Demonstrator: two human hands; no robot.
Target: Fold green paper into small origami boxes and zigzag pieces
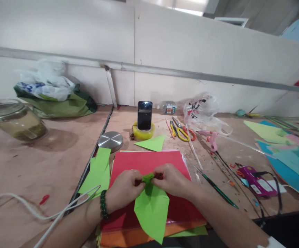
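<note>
A bright green paper piece [152, 210] hangs over a stack of coloured sheets topped with red [128, 162]. Its upper edge is bunched or folded between my two hands. My left hand [127, 187], with a dark green bead bracelet at the wrist, pinches the fold from the left. From the right, my right hand [171, 179] pinches the same fold, fingertips curled in. More green paper lies left of the stack [99, 172], and a green triangle [151, 143] lies behind it.
Behind the stack are a phone [144, 115] on a yellow tape roll and a metal lid [110, 141]. Scissors [182, 134], a pink glue gun [211, 139], green tweezers [219, 189] and a purple device [258, 182] lie right. A glass jar [17, 120] stands left; a white cable crosses the lower left.
</note>
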